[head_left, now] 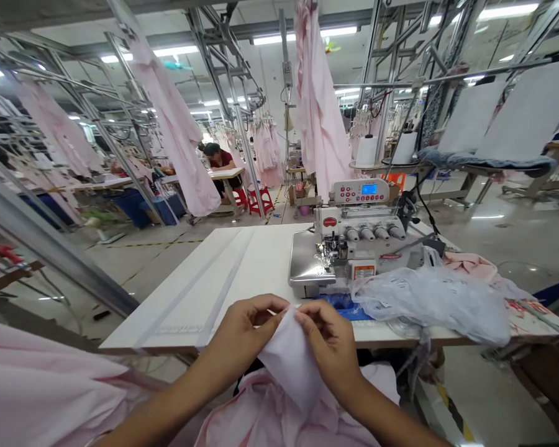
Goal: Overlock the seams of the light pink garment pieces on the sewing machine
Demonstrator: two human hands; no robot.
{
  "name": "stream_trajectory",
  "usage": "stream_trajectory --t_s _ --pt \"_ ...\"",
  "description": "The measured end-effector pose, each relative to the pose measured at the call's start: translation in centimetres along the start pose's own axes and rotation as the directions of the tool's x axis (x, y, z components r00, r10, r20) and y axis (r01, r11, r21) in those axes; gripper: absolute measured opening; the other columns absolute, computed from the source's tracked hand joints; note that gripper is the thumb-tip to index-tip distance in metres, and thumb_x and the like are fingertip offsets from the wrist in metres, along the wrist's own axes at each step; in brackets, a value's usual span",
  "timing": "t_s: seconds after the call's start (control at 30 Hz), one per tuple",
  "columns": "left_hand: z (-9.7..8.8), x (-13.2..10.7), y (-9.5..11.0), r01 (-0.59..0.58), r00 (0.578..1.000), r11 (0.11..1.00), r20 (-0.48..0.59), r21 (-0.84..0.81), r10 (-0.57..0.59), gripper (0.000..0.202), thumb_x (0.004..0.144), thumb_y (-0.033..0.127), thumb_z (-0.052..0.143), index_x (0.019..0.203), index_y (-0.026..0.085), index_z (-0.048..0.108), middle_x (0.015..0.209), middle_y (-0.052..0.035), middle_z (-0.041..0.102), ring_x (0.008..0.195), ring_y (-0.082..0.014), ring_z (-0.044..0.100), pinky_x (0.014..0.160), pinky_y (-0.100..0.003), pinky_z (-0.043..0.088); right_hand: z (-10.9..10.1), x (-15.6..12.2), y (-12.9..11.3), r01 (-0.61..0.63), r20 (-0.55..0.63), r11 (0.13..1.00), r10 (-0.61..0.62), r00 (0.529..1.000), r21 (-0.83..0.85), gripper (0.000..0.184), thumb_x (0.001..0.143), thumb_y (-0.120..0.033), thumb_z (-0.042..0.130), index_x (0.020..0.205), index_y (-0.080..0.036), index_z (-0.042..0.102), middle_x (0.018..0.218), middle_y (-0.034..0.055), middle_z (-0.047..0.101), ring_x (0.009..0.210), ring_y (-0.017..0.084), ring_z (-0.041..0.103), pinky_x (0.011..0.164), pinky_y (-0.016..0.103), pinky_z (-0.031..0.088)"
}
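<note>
Just off front edge of white sewing table (177,316), L hand (245,335) and R hand (328,344) are both pinching a pale pink fabric piece (289,354), fingers curled in and nearly closed on it, hands just beside each other. Fabric piece is rising btwn them, its top gripped approx at table-edge height, lower part running down into pink garment (279,416) bunched below hands. More pink cloth (41,379) is lying off to L. Ahead on table, overlock machine (349,242) is sitting well past hands, w/ clear plastic bag (428,304) heaped to its R & blue item (349,308) partly under bag's edge. Far back, co-worker (221,164) is bending over another table, pink dresses (319,105) hanging from overhead rails all around.
</note>
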State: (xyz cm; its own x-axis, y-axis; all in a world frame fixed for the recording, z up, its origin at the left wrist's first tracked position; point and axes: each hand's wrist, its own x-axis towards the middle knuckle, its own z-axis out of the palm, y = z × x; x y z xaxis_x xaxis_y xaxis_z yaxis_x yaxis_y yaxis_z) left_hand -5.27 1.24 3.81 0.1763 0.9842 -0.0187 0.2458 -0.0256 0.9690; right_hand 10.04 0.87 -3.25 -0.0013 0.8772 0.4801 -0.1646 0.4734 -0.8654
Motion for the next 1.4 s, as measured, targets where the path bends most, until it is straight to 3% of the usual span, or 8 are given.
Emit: stream_trajectory --t_s 0.6,0.7,0.87,0.97,1.03,1.2,1.3,1.4 --pt "0.7 0.1 -0.7 0.001 0.999 0.994 0.034 0.107 -0.005 0.029 0.079 0.046 0.069 0.084 0.019 0.078 0.077 -0.0075 0.072 0.070 -0.0192 0.062 0.060 -0.024 0.046 -0.1 -0.1 1.3 -0.188 -0.001 0.971 0.190 0.982 0.149 0.029 0.092 -0.042 0.066 0.078 -0.019 0.058 0.070 -0.0020 0.055 0.061 0.013 0.050 0.055 0.023 0.038" --pt "1.3 0.3 -1.0 -0.094 0.995 0.972 0.003 0.214 0.096 0.028 0.086 0.044 0.062 0.077 0.020 0.073 0.070 -0.0049 0.067 0.063 -0.0166 0.058 0.056 -0.023 0.043 -0.9 -0.4 1.5 -0.142 0.014 0.989 0.141 0.990 0.049 0.032 0.095 -0.041 0.062 0.072 -0.018 0.059 0.067 -0.0017 0.052 0.062 0.014 0.049 0.057 0.024 0.038" --pt "1.9 -1.1 3.2 -0.520 0.838 0.747 0.078 0.415 0.540 0.018 0.085 0.024 0.059 0.086 0.027 0.076 0.076 -0.0056 0.072 0.066 -0.0195 0.063 0.062 -0.025 0.047 -3.8 0.6 -3.2 0.145 0.224 0.989 -0.140 0.965 -0.006 0.015 0.092 -0.029 0.070 0.084 -0.018 0.074 0.112 0.0107 0.063 0.104 0.025 0.061 0.092 0.035 0.048" --pt "1.2 -0.7 7.2 -0.644 0.751 0.624 0.211 0.442 0.626 0.019 0.083 0.021 0.061 0.089 0.029 0.078 0.073 -0.0047 0.072 0.061 -0.0190 0.062 0.057 -0.025 0.045 -5.4 1.3 -6.6 0.259 0.400 0.964 -0.261 0.878 0.062 0.011 0.094 -0.025 0.069 0.090 -0.018 0.077 0.094 0.0078 0.070 0.084 0.020 0.068 0.076 0.029 0.052" --pt "0.8 1.6 8.1 -0.647 0.742 0.584 0.231 0.489 0.629 0.015 0.085 0.026 0.062 0.086 0.027 0.077 0.075 -0.0034 0.072 0.063 -0.0180 0.063 0.058 -0.024 0.045 -5.9 1.4 -6.4 0.253 0.387 0.967 -0.230 0.893 -0.009 0.015 0.094 -0.028 0.069 0.086 -0.018 0.077 0.081 0.0052 0.069 0.072 0.019 0.065 0.066 0.027 0.050" --pt "1.0 11.0 2.0 -0.436 0.880 0.610 0.172 0.662 0.443 0.020 0.089 0.029 0.056 0.081 0.023 0.074 0.085 0.0000 0.073 0.081 -0.0159 0.066 0.075 -0.025 0.049 -5.3 1.0 1.6 -0.100 0.111 0.984 0.116 0.987 -0.147 0.037 0.096 -0.039 0.057 0.067 -0.017 0.065 0.070 0.0023 0.058 0.071 0.019 0.056 0.066 0.028 0.041" --pt "1.5 14.6 -1.8 -0.353 0.900 0.578 0.099 0.735 0.424 0.014 0.086 0.029 0.063 0.082 0.025 0.076 0.090 -0.0011 0.071 0.087 -0.0176 0.065 0.078 -0.028 0.049 -4.9 1.2 5.5 -0.202 0.068 0.966 0.214 0.974 -0.160 0.042 0.094 -0.043 0.052 0.063 -0.017 0.058 0.065 0.0002 0.050 0.064 0.017 0.049 0.061 0.027 0.036" --pt "2.1 15.2 -2.4 -0.287 0.888 0.524 0.017 0.802 0.459 0.009 0.082 0.028 0.068 0.081 0.023 0.075 0.095 -0.0043 0.069 0.096 -0.0227 0.061 0.084 -0.034 0.048 -4.8 1.7 6.6 -0.262 0.039 0.952 0.272 0.962 -0.160 0.029 0.085 -0.041 0.064 0.071 -0.016 0.060 0.065 -0.0015 0.049 0.060 0.015 0.044 0.057 0.025 0.031"
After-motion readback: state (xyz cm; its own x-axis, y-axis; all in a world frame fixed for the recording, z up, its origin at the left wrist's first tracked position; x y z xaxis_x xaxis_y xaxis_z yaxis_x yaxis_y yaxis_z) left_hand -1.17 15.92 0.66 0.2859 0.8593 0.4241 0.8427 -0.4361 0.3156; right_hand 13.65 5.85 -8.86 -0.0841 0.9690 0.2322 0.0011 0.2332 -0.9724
